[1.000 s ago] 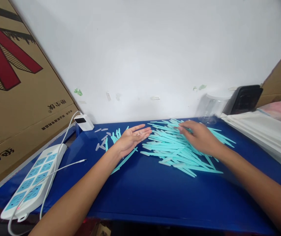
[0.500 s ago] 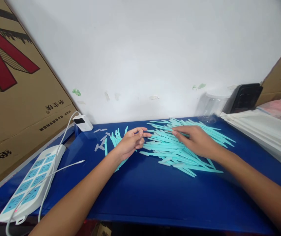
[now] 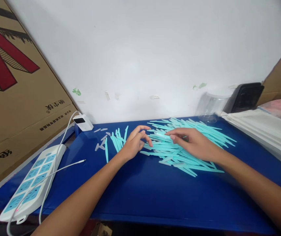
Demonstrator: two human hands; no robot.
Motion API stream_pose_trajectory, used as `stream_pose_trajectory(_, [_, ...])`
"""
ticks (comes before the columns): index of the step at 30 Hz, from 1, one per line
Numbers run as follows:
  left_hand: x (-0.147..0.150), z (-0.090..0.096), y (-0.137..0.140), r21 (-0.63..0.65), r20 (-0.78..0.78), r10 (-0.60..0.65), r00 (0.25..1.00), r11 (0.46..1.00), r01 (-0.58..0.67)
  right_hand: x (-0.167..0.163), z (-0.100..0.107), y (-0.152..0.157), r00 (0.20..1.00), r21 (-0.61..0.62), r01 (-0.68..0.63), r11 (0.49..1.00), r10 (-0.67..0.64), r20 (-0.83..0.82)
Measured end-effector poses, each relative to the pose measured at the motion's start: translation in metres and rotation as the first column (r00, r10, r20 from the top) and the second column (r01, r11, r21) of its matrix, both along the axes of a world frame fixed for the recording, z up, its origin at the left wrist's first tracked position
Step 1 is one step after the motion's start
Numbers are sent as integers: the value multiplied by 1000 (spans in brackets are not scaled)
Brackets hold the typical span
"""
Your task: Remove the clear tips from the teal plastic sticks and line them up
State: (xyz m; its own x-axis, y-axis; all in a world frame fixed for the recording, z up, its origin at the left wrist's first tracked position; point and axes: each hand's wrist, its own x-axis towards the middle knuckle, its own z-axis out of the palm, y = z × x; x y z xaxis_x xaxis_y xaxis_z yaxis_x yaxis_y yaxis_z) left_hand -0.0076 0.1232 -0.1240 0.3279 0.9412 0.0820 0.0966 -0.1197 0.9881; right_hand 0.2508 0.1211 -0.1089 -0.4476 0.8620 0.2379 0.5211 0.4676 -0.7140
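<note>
A large pile of teal eyebrow razors (image 3: 179,154) with clear caps lies on the blue tabletop. Above it, my right hand (image 3: 191,141) is closed in a pinch on one eyebrow razor (image 3: 159,133), its pale capped end pointing left. Facing it, my left hand (image 3: 136,142) is open at the pile's left edge, thumb and forefinger apart and nothing visible between them. Left of that hand is a smaller group of teal razors (image 3: 117,140). Several loose clear caps (image 3: 102,142) lie beside this group.
A white power strip (image 3: 32,183) with a cable and a white power bank (image 3: 83,122) are at the left, near a large cardboard box (image 3: 19,98). A clear jar (image 3: 214,106), a black object (image 3: 246,98) and stacked white sheets (image 3: 260,131) stand at the right.
My left hand's fingers have spread and the hand has shifted slightly right, away from the smaller group. My right hand has moved a little left, a pale razor end now showing at its fingertips.
</note>
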Motion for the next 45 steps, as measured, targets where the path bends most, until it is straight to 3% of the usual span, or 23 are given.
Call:
stream_pose_trajectory(4, [3,-7,-5,89,-32,27,999,996,-24,-9,-2,-10,992,-163,-99,982,84,-99])
stream_pose_trajectory(8, [5,-9,-9,120,-80,68,994,991,-59,-17,-4,-17,970,-337,-198,920,134,-203])
stream_pose_trajectory(15, [8,-4,-16,186,-250,18,968,982,30,-21,-1,-22,959,-477,-269,837,188,-212])
stream_pose_trajectory(21, [8,-2,-18,257,-312,27,950,965,57,-24,3,-26,965,-516,-248,820,164,-204])
stream_pose_trajectory(28, [9,-6,-14,311,-302,123,945,950,-24,-27,8,-28,965,-534,-237,812,133,-226])
stream_pose_trajectory(38, [8,-9,-13,368,-352,153,924,930,-14,-21,0,-22,951,-399,-266,878,173,-255])
stream_pose_trajectory(45, [10,-6,-17,387,-356,145,923,922,5,-22,-1,-24,964,-438,-244,865,166,-209])
